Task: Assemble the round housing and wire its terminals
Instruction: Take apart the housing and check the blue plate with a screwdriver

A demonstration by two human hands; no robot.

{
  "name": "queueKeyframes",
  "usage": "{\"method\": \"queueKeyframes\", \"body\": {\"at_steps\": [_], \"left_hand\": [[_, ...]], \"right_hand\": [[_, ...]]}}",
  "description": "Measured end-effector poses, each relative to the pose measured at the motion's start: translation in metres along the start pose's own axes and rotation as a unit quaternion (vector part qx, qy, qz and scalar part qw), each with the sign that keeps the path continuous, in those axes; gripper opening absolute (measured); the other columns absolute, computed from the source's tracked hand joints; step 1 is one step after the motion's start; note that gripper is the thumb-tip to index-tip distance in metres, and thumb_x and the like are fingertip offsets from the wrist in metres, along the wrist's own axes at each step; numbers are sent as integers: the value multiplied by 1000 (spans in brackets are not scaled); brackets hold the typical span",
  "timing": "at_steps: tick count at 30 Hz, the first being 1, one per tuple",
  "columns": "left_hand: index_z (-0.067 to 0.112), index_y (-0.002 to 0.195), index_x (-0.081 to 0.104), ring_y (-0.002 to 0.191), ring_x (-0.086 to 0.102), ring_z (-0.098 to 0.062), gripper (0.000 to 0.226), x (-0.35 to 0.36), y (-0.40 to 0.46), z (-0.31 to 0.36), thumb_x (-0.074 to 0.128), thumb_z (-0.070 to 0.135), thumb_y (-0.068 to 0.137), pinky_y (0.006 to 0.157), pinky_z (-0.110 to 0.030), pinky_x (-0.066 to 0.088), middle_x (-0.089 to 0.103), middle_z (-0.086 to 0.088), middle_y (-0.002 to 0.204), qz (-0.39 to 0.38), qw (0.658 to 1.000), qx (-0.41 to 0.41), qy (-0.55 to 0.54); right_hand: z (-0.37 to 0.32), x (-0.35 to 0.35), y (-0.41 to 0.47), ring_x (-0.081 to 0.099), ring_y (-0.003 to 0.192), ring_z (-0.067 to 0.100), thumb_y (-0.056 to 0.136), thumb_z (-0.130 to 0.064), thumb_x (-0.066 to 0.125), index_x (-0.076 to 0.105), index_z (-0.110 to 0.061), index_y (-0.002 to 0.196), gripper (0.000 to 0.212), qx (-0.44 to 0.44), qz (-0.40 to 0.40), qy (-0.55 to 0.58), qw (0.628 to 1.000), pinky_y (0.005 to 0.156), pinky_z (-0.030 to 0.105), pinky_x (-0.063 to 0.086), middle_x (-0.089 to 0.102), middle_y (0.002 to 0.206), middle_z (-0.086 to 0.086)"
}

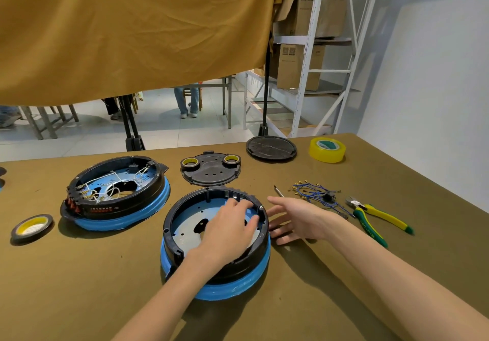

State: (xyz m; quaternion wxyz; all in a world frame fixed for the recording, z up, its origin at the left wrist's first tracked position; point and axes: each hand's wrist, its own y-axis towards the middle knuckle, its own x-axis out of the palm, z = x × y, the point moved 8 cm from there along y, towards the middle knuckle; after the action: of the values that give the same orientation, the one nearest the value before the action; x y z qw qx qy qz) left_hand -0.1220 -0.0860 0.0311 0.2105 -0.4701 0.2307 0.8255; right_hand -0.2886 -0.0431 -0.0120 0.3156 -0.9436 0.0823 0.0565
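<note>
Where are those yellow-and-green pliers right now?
The pliers lie on the table at the right of the head view, just right of the bundle of blue wires and beyond the right hand.

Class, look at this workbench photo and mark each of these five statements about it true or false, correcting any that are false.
1. The left hand reaches inside the near round housing. True.
2. The right hand grips the pliers. False: it is open and empty beside the housing; the yellow-green pliers lie untouched on the table.
3. The far housing already has white wires in it. True.
4. The bundle of blue wires sits inside the near housing. False: it lies on the table, right of that housing.
5. Two small tape rolls rest on the black cover plate. True.
</note>
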Motion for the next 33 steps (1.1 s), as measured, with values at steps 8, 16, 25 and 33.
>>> {"method": "queueKeyframes", "body": {"at_steps": [8,16,25,33], "left_hand": [[16,140,38,101,57,-16,79,17,-2,26,72,58,82,73,-26,44,61,1,117,-58,997,-2,54],[18,156,35,136,52,-22,71,-2,-10,23,66,14,93,108,-35,48,55,-3,147,-106,993,28,-51],[34,153,27,127,50,-12,90,-47,-25,38,69,64,80,106,-31,44,47,12,142,62,985,120,104],[19,146,35,127,47,-21,85,-74,-21,42,81,41,78,115,-38,32,48,-1,136,145,952,18,270]], "right_hand": [[0,7,1,72,95,29,100,-47,60,56,-2,129,53,11,13,11,1000,68,39,63,65,116,19],[0,11,-2,74,97,29,93,-51,68,52,-1,123,60,38,-6,66,997,82,44,64,69,113,21],[-16,34,-22,76,97,36,78,-37,85,50,1,133,75,26,-93,202,975,76,46,64,71,119,26],[-40,47,-49,75,100,39,94,-17,70,56,1,131,44,-6,-118,310,943,87,49,62,69,121,25]]}}
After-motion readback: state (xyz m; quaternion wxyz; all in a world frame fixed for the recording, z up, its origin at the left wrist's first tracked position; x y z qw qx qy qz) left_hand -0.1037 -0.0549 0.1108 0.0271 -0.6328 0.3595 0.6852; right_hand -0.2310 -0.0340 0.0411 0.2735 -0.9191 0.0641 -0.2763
